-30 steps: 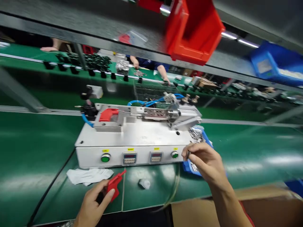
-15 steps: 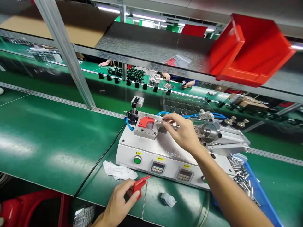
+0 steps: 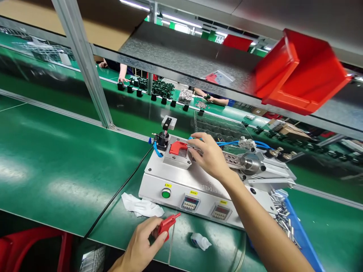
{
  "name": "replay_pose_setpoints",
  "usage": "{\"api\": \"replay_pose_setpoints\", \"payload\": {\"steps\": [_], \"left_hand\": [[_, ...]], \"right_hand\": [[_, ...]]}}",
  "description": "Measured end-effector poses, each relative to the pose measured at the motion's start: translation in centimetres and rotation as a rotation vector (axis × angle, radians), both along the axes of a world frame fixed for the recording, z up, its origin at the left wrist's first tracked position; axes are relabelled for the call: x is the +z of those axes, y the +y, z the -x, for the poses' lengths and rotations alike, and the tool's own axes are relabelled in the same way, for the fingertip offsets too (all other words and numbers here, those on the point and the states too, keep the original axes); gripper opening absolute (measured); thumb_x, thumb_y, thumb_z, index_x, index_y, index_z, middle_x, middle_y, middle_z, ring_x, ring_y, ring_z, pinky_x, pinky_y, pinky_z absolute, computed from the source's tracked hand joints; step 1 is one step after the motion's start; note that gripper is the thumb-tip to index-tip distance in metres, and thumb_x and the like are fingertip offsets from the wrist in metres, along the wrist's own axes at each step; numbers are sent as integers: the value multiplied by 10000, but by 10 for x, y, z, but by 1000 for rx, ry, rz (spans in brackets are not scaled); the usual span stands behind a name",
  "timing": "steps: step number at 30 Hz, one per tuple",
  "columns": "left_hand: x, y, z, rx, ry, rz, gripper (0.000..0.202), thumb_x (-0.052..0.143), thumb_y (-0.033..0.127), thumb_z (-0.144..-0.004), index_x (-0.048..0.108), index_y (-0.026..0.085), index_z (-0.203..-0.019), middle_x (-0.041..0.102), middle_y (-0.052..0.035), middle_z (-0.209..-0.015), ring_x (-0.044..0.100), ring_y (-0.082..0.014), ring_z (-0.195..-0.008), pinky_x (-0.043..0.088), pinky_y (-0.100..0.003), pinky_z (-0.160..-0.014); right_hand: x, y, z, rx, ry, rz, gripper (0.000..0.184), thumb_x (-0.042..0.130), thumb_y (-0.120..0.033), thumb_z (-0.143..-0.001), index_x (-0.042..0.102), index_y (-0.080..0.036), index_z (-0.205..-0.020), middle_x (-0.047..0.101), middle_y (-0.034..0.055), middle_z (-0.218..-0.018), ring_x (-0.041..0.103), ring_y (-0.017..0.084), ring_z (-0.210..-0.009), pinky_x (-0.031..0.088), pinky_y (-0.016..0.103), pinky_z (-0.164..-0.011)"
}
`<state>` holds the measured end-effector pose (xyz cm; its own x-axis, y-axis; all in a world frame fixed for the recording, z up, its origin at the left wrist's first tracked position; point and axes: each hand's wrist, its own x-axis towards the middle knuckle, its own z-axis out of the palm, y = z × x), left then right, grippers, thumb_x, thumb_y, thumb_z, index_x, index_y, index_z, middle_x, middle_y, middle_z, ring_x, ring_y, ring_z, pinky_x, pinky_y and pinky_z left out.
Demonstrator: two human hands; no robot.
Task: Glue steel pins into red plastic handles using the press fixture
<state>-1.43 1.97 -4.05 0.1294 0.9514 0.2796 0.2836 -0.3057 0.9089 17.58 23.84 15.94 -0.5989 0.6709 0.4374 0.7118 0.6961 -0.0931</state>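
Low in front of the machine, my left hand [image 3: 146,240] is closed around a red pistol-shaped plastic part [image 3: 166,226], its thin tip pointing up and right. A similar red part [image 3: 178,148] lies flat in the metal fixture block [image 3: 177,162] on top of the machine. My right hand [image 3: 208,155] is at the right side of that block, thumb and fingers pinched on a thin metal rod [image 3: 190,147] that lines up with the red part. The fingers partly hide the rod. A black clamp with a clear pad [image 3: 169,122] stands behind the block.
The silver machine [image 3: 176,189] carries a green button [image 3: 166,193] and counters. In front lie a white cloth [image 3: 141,206] and a small bottle [image 3: 200,240]. At right, a blue bin [image 3: 304,234] holds metal tubes. A red bin [image 3: 306,75] sits on the overhead shelf. Co-workers' hands show beyond.
My right hand has moved slightly left, closer to the red part in the fixture, with the rod. My left hand stays nearly still. The head view has shifted a little.
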Motion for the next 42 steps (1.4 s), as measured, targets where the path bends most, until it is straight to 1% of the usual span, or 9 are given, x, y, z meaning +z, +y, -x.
{"api": "replay_pose_setpoints", "payload": {"steps": [5,10,18,25,28,31,35,39,42], "left_hand": [[1,1,-1,34,5,-6,277,556,385,-1058,697,194,-914,649,-18,-754,607,-146,-649,513,-220,-612],[-2,0,-1,43,-4,16,265,563,384,-1052,703,196,-927,651,-16,-762,604,-148,-654,515,-227,-620],[-4,-2,1,32,15,78,277,567,405,-1049,716,185,-970,669,-36,-805,606,-163,-697,520,-248,-666],[2,-3,-1,64,20,94,303,571,412,-1044,726,178,-932,669,-30,-788,602,-156,-676,516,-249,-646],[9,-8,10,112,-8,82,315,591,435,-1041,753,171,-985,706,-39,-811,626,-160,-686,538,-247,-642],[32,-2,31,166,-12,24,297,644,430,-1026,754,171,-1124,771,-72,-962,698,-184,-795,589,-262,-720],[98,54,52,229,-4,-230,381,683,348,-1008,662,197,-1357,753,-45,-947,682,-160,-760,583,-260,-729],[169,145,43,141,197,-392,309,611,302,-996,727,198,-1263,706,-11,-866,582,-131,-665,500,-243,-661],[196,190,29,36,477,-252,350,601,223,-981,723,197,-1308,664,13,-746,603,-157,-678,463,-258,-689]], "right_hand": [[4,13,30,-29,-165,76,216,571,-110,-982,778,-163,-1012,657,160,-1305,616,301,-1120,556,451,-922],[3,16,29,51,-174,-13,221,557,-80,-985,765,-151,-961,655,161,-1266,549,323,-1266,500,480,-1035],[11,20,34,-18,-230,150,85,668,-84,-922,708,-148,-883,679,137,-1123,602,270,-1021,518,415,-875],[58,13,18,23,251,-26,86,595,-163,-971,678,-163,-994,667,91,-1136,637,249,-1087,526,432,-985],[50,-20,-11,129,211,35,67,605,-183,-985,670,-182,-974,707,72,-1038,675,223,-981,556,385,-900],[15,-57,-47,75,141,39,110,581,-222,-1016,688,-202,-1035,737,96,-1090,701,255,-1022,579,396,-888],[-27,-85,-81,-29,112,44,184,527,-251,-1047,704,-201,-1050,749,112,-1051,722,250,-956,607,386,-836],[-36,-91,-87,-62,97,45,214,507,-276,-1064,703,-191,-1067,752,122,-1043,725,257,-973,606,389,-852],[-36,-94,-87,-86,82,44,213,502,-264,-1062,696,-192,-1111,750,126,-1078,718,267,-996,594,392,-852]]}}
